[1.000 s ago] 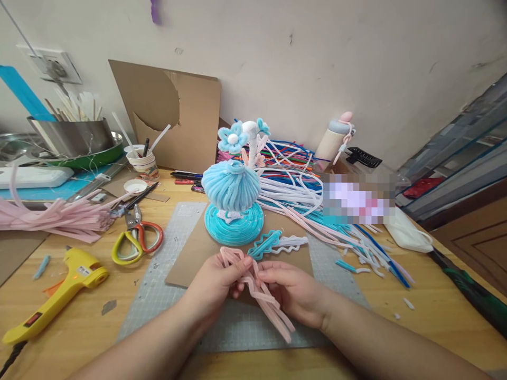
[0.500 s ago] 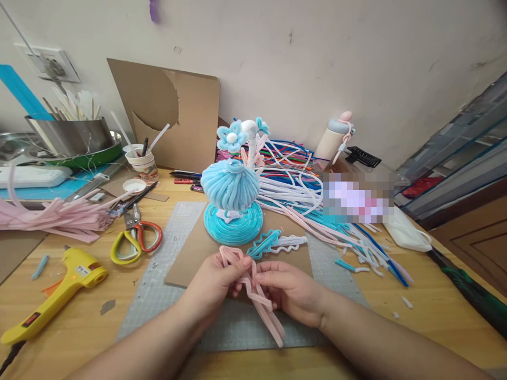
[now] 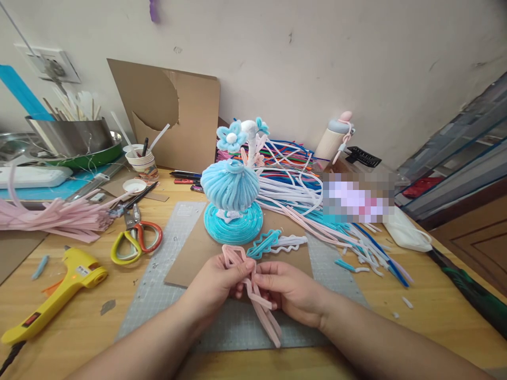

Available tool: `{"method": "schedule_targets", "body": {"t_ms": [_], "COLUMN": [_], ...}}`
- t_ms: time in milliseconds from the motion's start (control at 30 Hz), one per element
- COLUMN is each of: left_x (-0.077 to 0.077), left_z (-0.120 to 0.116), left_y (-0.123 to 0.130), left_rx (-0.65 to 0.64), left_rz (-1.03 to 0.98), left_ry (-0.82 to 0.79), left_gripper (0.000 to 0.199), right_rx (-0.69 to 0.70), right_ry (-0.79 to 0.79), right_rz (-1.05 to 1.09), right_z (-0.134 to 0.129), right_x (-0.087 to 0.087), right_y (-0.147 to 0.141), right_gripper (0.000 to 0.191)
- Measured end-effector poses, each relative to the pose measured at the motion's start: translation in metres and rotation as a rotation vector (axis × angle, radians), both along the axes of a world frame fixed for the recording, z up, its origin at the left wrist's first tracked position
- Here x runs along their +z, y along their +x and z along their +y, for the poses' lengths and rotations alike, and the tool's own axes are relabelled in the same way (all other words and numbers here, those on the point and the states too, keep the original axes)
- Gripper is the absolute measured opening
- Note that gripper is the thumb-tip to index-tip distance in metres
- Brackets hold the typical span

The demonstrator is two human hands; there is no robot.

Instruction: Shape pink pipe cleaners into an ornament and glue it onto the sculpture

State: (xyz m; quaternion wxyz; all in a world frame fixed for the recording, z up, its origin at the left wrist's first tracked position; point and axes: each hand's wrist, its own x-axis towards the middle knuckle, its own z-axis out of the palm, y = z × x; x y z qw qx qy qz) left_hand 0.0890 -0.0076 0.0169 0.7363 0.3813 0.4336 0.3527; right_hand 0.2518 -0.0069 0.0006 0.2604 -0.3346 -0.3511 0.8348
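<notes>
Pink pipe cleaners (image 3: 265, 314), bent into loops at one end and trailing loose at the other, are pinched between both hands. My left hand (image 3: 222, 279) is closed on the looped upper part. Close beside it, my right hand (image 3: 291, 287) grips the strands by thumb and fingertips. Just beyond stands a blue and white pipe-cleaner figure with a pleated dome (image 3: 230, 186), a coiled turquoise base (image 3: 233, 227) and a blue flower (image 3: 232, 137). A turquoise zigzag piece (image 3: 264, 244) and a white one (image 3: 291, 243) lie on the cardboard (image 3: 190, 264).
A yellow glue gun (image 3: 79, 274) and scissors (image 3: 137, 240) lie on the left, near a pink pipe-cleaner bundle (image 3: 55, 214). Under the cardboard is a grey cutting mat (image 3: 138, 311). Piles of coloured pipe cleaners (image 3: 293, 184) and a bottle (image 3: 335, 137) sit at the back.
Both hands keep their grip on the pink pipe cleaners. The looped end and the trailing ends have shifted very slightly; everything else is unchanged.
</notes>
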Motion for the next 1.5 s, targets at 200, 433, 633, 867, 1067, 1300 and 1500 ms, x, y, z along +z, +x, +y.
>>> {"method": "schedule_targets", "body": {"t_ms": [200, 433, 633, 867, 1067, 1300, 1500], "left_x": [0.000, 0.000, -0.004, -0.007, -0.010, -0.011, -0.011], "left_z": [-0.001, -0.001, -0.002, -0.001, -0.001, -0.001, -0.001], "left_y": [-0.001, 0.000, 0.001, 0.001, 0.000, -0.001, 0.001], "left_rx": [0.000, 0.020, -0.002, -0.005, -0.054, -0.074, -0.089], "left_rz": [0.052, 0.053, 0.040, 0.087, 0.118, 0.143, 0.163], "left_ry": [-0.006, 0.011, 0.052, 0.115, 0.160, 0.179, 0.207], "left_gripper": [0.032, 0.032, 0.029, 0.027, 0.028, 0.029, 0.029], "right_rx": [0.012, 0.007, 0.023, 0.010, 0.057, 0.063, 0.048], "right_ry": [-0.004, -0.003, 0.016, 0.042, 0.055, 0.068, 0.063], "right_rz": [0.025, 0.038, 0.077, 0.039, -0.012, -0.018, -0.022], "right_z": [0.000, 0.000, 0.000, 0.000, 0.001, 0.000, 0.002], "right_x": [0.004, 0.006, 0.005, 0.001, 0.002, 0.002, 0.003], "right_y": [-0.001, 0.000, -0.001, -0.002, -0.001, -0.001, -0.002], "right_gripper": [0.024, 0.020, 0.021, 0.025, 0.028, 0.026, 0.023]}}
